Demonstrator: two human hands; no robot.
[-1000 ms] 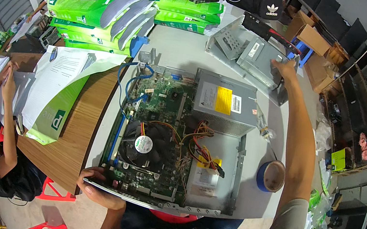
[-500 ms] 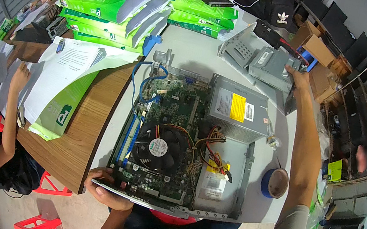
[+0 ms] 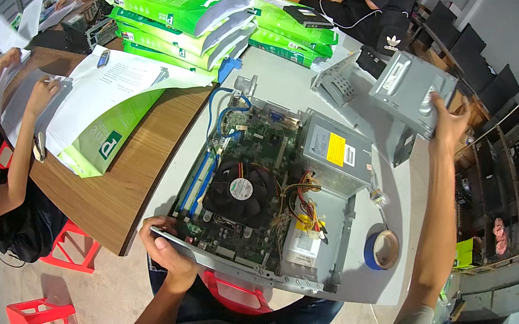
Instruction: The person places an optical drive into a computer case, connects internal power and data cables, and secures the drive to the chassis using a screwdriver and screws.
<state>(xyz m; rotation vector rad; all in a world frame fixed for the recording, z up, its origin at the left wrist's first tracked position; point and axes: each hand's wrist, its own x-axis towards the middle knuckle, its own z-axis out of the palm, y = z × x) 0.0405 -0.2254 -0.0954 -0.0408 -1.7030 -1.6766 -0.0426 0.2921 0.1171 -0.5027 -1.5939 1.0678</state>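
white bench (image 3: 274,78) before you. open computer chassis (image 3: 333,248) on its near part; your left hand (image 3: 171,250) has the near left corner, grip closed on the edge. grey metal panel (image 3: 404,149) at far right. boxy power supply (image 3: 338,151) in chassis, far right. grey metal drive unit (image 3: 408,87) by the panel, your right hand's (image 3: 448,122) grip holding its right side. black fan (image 3: 220,186), chassis left. blue tape roll (image 3: 371,252) right, apart.

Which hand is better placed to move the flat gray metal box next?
Probably the right hand: it holds the box by its right side, while the left hand grips the near left corner of the open computer.
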